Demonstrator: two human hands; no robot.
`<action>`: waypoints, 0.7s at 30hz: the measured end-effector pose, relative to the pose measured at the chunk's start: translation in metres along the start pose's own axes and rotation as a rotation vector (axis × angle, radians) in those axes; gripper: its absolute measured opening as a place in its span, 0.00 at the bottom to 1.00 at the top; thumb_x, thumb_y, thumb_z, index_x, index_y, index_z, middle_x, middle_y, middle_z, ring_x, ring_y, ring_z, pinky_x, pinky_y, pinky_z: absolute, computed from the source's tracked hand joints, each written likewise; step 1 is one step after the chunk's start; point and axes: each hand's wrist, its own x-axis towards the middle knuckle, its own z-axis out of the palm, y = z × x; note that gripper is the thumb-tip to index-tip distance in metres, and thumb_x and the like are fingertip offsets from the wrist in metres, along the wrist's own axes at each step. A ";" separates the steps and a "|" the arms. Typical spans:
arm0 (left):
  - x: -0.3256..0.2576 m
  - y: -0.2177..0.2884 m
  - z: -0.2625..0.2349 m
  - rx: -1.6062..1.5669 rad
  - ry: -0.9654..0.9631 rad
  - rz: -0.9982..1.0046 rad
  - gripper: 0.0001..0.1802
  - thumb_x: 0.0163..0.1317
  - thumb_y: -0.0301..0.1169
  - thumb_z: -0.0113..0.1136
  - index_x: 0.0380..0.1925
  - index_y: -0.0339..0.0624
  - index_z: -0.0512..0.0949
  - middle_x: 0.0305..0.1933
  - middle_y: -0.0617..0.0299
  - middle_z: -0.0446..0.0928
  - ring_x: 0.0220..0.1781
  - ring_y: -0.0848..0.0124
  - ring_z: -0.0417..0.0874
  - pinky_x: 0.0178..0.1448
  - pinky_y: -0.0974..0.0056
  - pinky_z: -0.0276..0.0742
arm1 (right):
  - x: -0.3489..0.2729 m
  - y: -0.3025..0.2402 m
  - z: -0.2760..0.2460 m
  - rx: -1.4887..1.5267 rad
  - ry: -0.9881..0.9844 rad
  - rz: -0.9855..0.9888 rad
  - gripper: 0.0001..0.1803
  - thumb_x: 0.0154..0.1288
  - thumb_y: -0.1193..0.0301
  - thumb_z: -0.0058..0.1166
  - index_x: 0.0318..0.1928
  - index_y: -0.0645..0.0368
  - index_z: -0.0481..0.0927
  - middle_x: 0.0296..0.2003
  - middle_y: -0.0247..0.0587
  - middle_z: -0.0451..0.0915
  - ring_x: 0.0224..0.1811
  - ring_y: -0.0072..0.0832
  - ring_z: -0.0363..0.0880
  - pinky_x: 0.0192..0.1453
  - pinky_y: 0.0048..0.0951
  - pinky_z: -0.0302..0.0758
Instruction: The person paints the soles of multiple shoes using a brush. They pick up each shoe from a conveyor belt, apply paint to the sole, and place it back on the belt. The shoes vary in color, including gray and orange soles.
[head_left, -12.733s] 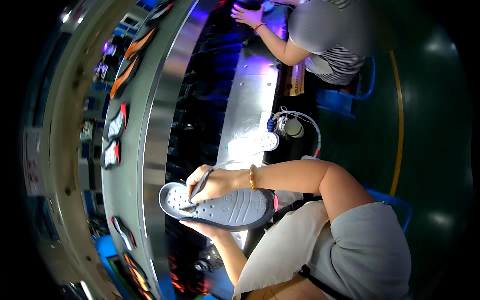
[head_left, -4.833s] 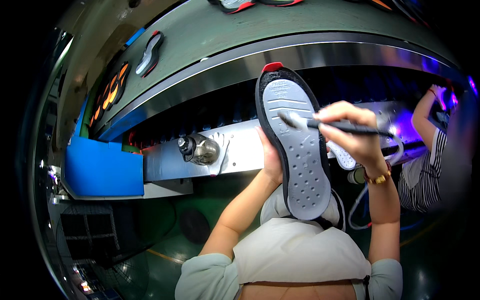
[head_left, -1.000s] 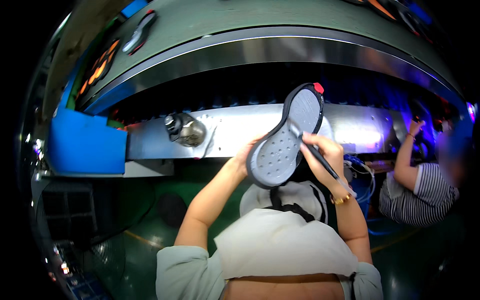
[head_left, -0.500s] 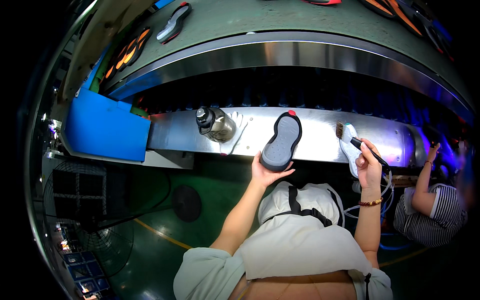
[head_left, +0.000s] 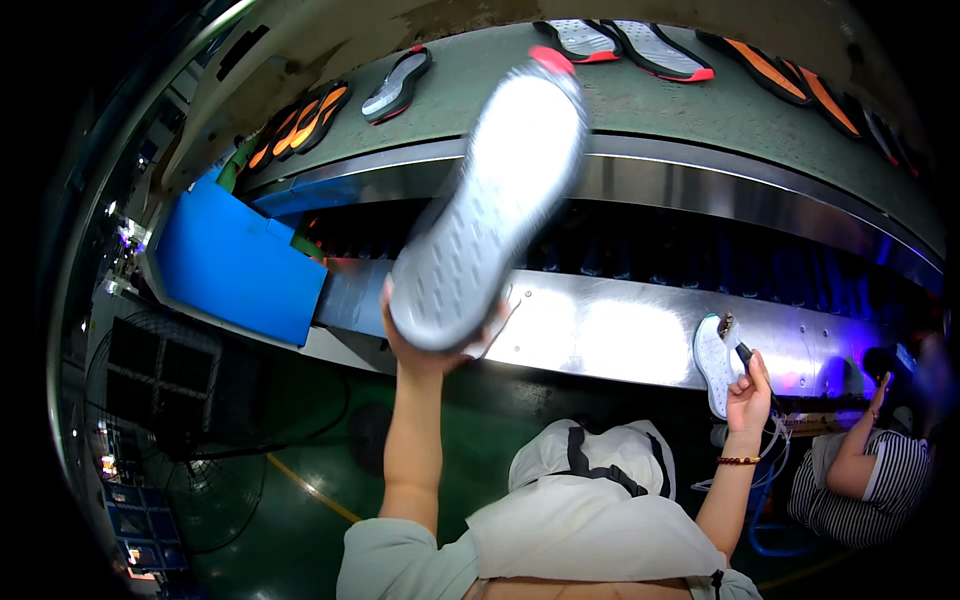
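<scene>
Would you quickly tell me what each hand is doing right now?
Left hand: closed on the heel of the grey shoe sole, raised toward the conveyor.
Right hand: closed on a dark pen-like tool, beside a white sole.

Sole (head_left: pixel 480 210): grey, red tip, raised toward the far belt; motion-blurred, tread pattern unreadable at the far end.
Left hand (head_left: pixel 425 345): palm and most fingers hidden behind the sole's heel; only the fingertips at its edges show.
Right hand (head_left: pixel 748 385): holds a thin dark tool (head_left: pixel 742 350); too small to tell its kind or tip.
White sole (head_left: pixel 712 362): on the steel bench, right; partly covered by the right hand.
Belt soles (head_left: pixel 640 42): far row, several cut off by the top edge.
Co-worker (head_left: pixel 850 465): far right, striped sleeve; body cut off and blurred at the dark rim.
Own torso: cut off by the lower edge.
</scene>
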 end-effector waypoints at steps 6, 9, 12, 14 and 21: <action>0.171 0.102 -0.060 -0.328 0.423 0.559 0.40 0.56 0.52 0.41 0.59 0.32 0.46 0.60 0.41 0.51 0.62 0.50 0.56 0.61 0.48 0.59 | -0.011 0.011 0.014 0.013 0.001 0.018 0.11 0.58 0.75 0.49 0.43 0.60 0.72 0.30 0.33 0.74 0.19 0.13 0.66 0.21 0.09 0.64; 0.235 0.054 -0.052 0.149 0.671 0.451 0.33 0.57 0.43 0.43 0.55 0.30 0.51 0.56 0.41 0.59 0.55 0.50 0.66 0.57 0.51 0.64 | -0.014 0.012 -0.014 0.003 0.042 -0.040 0.10 0.58 0.76 0.49 0.42 0.59 0.73 0.30 0.33 0.74 0.19 0.14 0.67 0.21 0.12 0.65; 0.289 0.002 -0.055 0.929 0.543 0.197 0.26 0.56 0.37 0.47 0.52 0.33 0.60 0.56 0.48 0.61 0.56 0.56 0.65 0.56 0.57 0.65 | -0.026 0.002 -0.034 0.035 0.094 -0.057 0.10 0.58 0.76 0.49 0.42 0.59 0.73 0.29 0.32 0.74 0.19 0.14 0.66 0.21 0.13 0.64; 0.327 -0.011 -0.059 1.820 0.492 0.210 0.25 0.55 0.38 0.48 0.52 0.39 0.64 0.58 0.52 0.61 0.59 0.59 0.63 0.59 0.59 0.59 | -0.035 -0.003 -0.039 0.004 0.173 -0.083 0.10 0.58 0.75 0.49 0.42 0.59 0.73 0.28 0.31 0.75 0.19 0.14 0.66 0.21 0.13 0.63; 0.369 -0.004 -0.078 2.628 0.343 0.619 0.21 0.53 0.42 0.54 0.46 0.47 0.71 0.50 0.56 0.69 0.53 0.60 0.69 0.53 0.58 0.65 | -0.058 -0.009 -0.060 0.073 0.291 -0.130 0.10 0.59 0.74 0.48 0.42 0.56 0.74 0.26 0.26 0.72 0.19 0.13 0.65 0.22 0.13 0.63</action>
